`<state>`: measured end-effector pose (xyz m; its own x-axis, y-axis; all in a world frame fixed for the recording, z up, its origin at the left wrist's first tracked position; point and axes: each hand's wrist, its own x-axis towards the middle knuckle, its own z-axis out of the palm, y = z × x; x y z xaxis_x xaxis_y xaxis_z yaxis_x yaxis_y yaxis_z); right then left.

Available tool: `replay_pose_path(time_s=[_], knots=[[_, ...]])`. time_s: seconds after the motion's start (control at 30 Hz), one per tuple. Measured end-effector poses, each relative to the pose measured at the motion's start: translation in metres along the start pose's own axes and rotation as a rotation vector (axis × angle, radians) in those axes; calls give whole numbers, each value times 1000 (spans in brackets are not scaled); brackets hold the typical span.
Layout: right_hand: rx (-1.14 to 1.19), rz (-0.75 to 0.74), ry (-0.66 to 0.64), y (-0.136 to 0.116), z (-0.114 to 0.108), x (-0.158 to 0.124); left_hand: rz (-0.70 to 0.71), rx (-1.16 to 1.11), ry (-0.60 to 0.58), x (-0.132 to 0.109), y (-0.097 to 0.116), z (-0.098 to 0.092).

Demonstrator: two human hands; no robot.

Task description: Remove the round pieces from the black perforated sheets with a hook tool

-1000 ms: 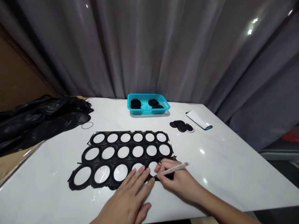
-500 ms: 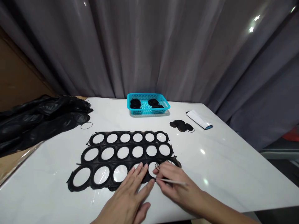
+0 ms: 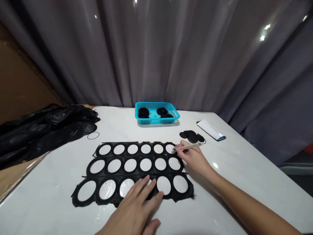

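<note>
My left hand [image 3: 140, 202] lies flat with fingers stretched over the nearest row of a black sheet [image 3: 127, 174] with rows of round holes. White tabletop shows through the holes. My right hand [image 3: 192, 156] pinches a thin white pen-like tool [image 3: 188, 147] at the sheet's far right corner. A thin dark loop seems to be at the fingertips, by the last hole of the far row; I cannot tell whether it is held. Just beyond that hand lie several overlapping black discs [image 3: 192, 135].
A turquoise basket [image 3: 157, 121] holding black round pieces stands at the back. Crumpled black sheeting [image 3: 46, 125] lies at the left beside a thin black ring [image 3: 93, 135]. A white-and-dark flat packet [image 3: 211, 130] rests at the right. Grey curtain [image 3: 156, 55] hangs behind the table.
My right hand has moved from the nearest row up to the far right corner, with the white tool still in it. The last near-row hole is uncovered. My left hand stays on the sheet.
</note>
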<state>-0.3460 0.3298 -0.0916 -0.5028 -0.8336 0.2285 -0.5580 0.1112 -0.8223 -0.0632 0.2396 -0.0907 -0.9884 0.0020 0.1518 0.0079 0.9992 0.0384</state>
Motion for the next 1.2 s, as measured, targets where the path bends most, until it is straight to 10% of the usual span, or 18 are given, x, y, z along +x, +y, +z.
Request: replay_pose_path(time_s=[0.17,0.57,0.83,1.0,1.2], knots=[[189,32,-287,-20,27,-22,-53,5,17,24,-22,0],[124,-133,-285,-19,37,-25,-34,52,38,22,-31,15],[-376,-630,-261,-12,40,-29,-47,44,20,20,-30,17],[-386,-270,115,14,2,41,-62,12,26,18,-29,14],[-78,-29,-31,10,5,62,-82,-7,19,40,-44,-2]])
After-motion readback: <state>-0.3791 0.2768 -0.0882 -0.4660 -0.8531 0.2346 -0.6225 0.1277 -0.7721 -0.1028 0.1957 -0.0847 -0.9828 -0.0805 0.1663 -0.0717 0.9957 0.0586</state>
